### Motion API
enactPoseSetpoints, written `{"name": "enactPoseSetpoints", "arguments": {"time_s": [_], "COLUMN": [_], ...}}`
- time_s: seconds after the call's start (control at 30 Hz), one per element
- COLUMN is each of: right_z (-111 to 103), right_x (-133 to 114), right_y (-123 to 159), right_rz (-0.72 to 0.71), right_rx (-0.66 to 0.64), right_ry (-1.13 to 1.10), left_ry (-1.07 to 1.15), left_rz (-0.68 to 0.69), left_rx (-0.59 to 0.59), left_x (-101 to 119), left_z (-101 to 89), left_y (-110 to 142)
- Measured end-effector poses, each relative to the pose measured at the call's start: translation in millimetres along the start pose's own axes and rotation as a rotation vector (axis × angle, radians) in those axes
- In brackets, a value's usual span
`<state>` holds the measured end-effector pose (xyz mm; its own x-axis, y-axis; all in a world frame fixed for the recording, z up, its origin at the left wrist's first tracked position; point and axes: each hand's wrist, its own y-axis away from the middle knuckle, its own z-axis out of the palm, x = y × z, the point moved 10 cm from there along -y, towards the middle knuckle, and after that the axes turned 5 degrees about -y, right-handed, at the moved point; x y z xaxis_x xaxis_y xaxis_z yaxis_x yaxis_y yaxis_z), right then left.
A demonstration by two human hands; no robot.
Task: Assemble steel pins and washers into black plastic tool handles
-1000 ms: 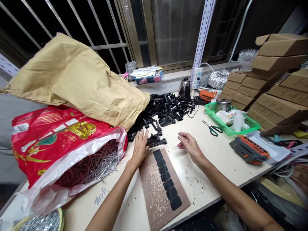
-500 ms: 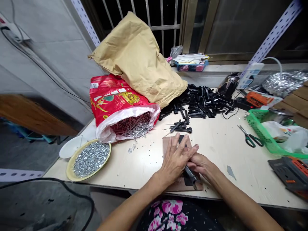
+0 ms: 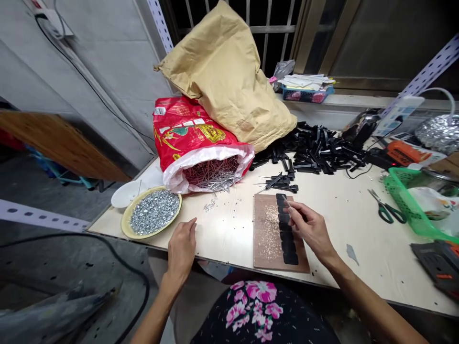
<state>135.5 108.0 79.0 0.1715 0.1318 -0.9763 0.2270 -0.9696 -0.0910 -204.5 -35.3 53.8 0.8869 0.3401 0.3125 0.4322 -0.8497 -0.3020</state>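
My right hand (image 3: 310, 230) is closed in a pinch over the brown board (image 3: 263, 248), with a thin metal pin (image 3: 286, 200) at its fingertips. Down the board runs a row of black pads (image 3: 288, 239), and its left half is speckled with pale worn spots. My left hand (image 3: 181, 248) rests at the table's front edge, fingers curled and thumb near the index finger; whether anything small is between them is hidden. Left of it stands a yellow bowl (image 3: 126, 227) full of small shiny metal pieces. Several black parts with thin rods (image 3: 281, 182) lie behind the board.
A red bag (image 3: 193, 126) spills long screws or nails, with a brown paper sack (image 3: 229, 71) leaning over it. Behind lies a heap of black parts (image 3: 319, 150). Scissors (image 3: 387, 210), a green basket (image 3: 401, 205) and a white dish (image 3: 122, 195) are also on the table.
My hands have parted from the black part they held over the board; it is gone from there. The left moved toward the bowl, the right pinches a thin pin. The view shifted.
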Motion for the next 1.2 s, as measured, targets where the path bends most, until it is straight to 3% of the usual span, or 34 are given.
{"name": "enactPoseSetpoints", "arguments": {"time_s": [0.13, 0.3, 0.5, 0.67, 0.9, 1.07, 1.2], "right_z": [15, 31, 28, 35, 60, 76, 85], "right_x": [5, -2, 4, 5, -24, -36, -39], "right_y": [8, 11, 15, 15, 10, 11, 12], "right_rz": [-0.015, -0.058, -0.037, -0.085, -0.332, -0.346, -0.345], "right_rx": [-0.025, -0.063, -0.053, -0.089, -0.166, -0.216, -0.258], "right_ry": [0.077, 0.096, 0.09, 0.114, 0.184, 0.187, 0.182], "left_ry": [-0.01, -0.122, -0.199, -0.187, -0.318, -0.387, -0.374], "left_rz": [-0.011, -0.017, -0.038, -0.04, 0.042, 0.091, 0.059], "left_rx": [-0.019, -0.075, -0.159, -0.161, -0.126, -0.139, -0.117], "left_x": [-4, 2, 1, 2, 4, 4, 7], "left_z": [2.8, 26.2, 46.8, 46.4, 50.5, 59.4, 54.9], "left_y": [6, -24, -46, -44, -43, -43, -48]}}
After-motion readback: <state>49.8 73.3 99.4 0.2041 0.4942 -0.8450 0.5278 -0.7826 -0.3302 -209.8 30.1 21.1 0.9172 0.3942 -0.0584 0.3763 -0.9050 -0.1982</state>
